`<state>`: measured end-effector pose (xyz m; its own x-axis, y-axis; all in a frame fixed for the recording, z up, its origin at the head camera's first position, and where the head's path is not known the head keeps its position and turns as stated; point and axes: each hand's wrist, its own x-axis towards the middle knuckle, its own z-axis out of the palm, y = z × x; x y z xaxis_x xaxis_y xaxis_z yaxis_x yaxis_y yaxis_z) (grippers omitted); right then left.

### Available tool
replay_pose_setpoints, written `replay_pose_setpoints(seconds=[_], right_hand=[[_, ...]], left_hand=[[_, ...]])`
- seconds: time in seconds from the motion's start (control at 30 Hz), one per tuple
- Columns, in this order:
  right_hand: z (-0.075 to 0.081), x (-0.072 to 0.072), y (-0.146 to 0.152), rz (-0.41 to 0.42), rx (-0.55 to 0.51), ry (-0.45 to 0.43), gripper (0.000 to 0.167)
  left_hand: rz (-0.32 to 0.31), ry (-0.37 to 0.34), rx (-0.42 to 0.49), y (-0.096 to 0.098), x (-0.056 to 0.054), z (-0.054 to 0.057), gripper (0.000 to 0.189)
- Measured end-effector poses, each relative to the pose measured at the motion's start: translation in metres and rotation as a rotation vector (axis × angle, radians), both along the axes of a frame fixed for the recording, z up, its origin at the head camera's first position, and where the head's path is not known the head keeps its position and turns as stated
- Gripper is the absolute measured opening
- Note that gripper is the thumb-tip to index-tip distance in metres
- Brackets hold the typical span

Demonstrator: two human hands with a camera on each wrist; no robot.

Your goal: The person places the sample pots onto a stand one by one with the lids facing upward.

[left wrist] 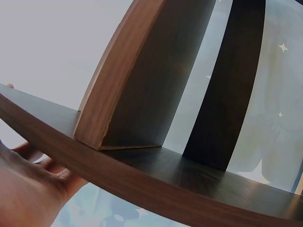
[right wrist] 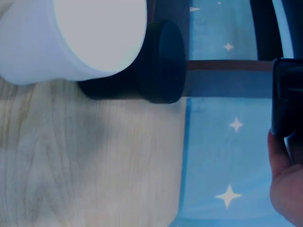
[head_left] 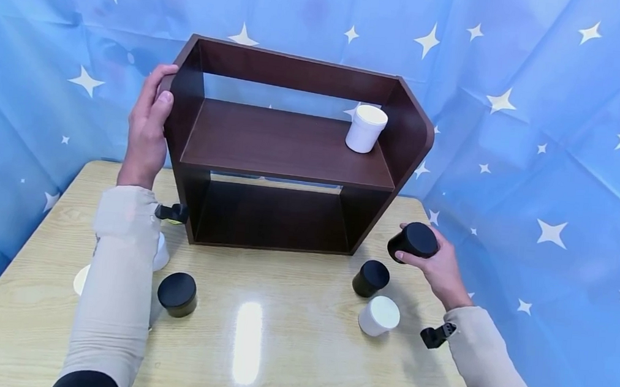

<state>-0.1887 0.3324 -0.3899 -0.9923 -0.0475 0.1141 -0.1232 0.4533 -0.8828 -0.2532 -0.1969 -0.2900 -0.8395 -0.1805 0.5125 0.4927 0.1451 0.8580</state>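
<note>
A dark brown two-tier shelf [head_left: 286, 145] stands at the back of the table. My left hand [head_left: 148, 124] holds its left side panel [left wrist: 142, 184], thumb at the front edge; some of the fingers are hidden behind the panel in the left wrist view. Off the shelf's right side, my right hand [head_left: 438, 269] grips a black lidded jar [head_left: 413, 242], raised over the table. A white jar [head_left: 366, 129] stands at the right end of the upper tier. Below the right hand, another black jar [head_left: 371, 279] and a white jar [head_left: 379, 316] stand close together.
On the left of the table [head_left: 296, 352] stands a black jar [head_left: 177, 294]. A white jar [head_left: 161, 252] and another white round object [head_left: 80, 280] are partly hidden by my left forearm. Blue star-patterned cloth [head_left: 557, 147] hangs behind and beside the table.
</note>
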Motion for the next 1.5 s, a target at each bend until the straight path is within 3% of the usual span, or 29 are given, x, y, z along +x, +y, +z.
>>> replay_pose_setpoints(seconds=[0.37,0.97,1.5], right_hand=[[0.015,0.001,-0.011,-0.007,-0.020,-0.018,0.065],[0.029,0.003,-0.018,0.061,-0.033,-0.016,0.066],[0.043,0.000,-0.030,0.122,0.029,0.045,0.060]], left_hand=[[-0.016,0.024,0.024,0.000,-0.003,-0.002,0.044],[-0.008,0.019,0.012,0.000,-0.002,-0.002,0.044],[-0.005,0.041,0.020,-0.002,-0.006,-0.004,0.044]])
